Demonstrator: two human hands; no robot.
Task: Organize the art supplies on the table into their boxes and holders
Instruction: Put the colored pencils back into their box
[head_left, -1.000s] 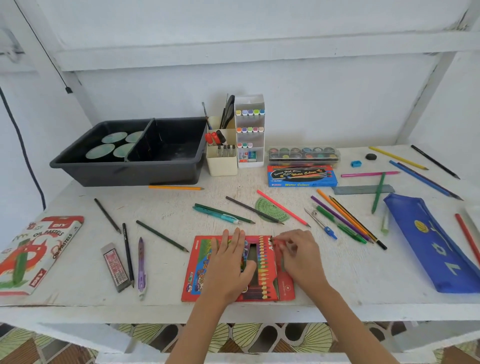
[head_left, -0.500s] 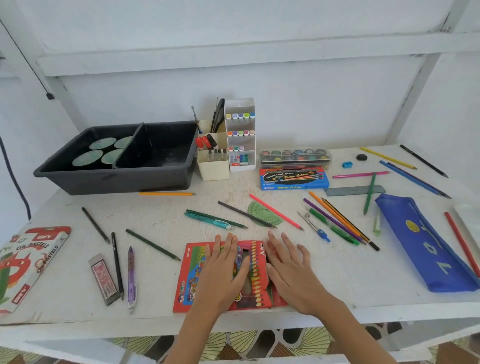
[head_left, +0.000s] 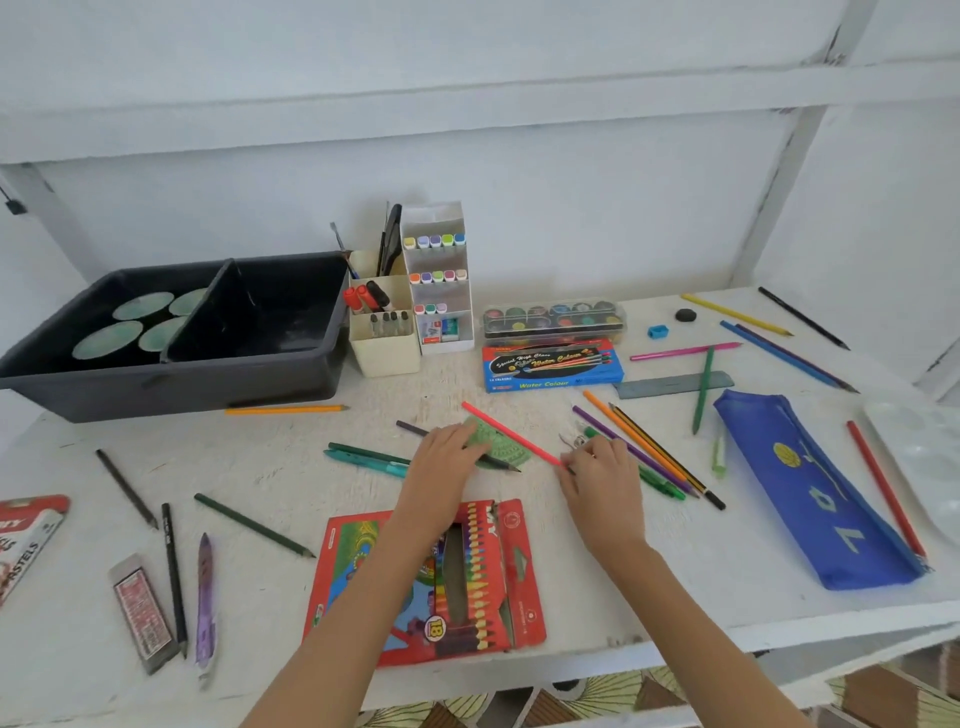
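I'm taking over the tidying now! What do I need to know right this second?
Left hand: open, fingers on the green protractor.
Right hand: curled at the lower end of the pink pencil; grip unclear.
Done: crayons sit in the red box at the front edge.
Left: loose pencils and pens lie across the table; they likely go in the cream holder or blue pencil case.
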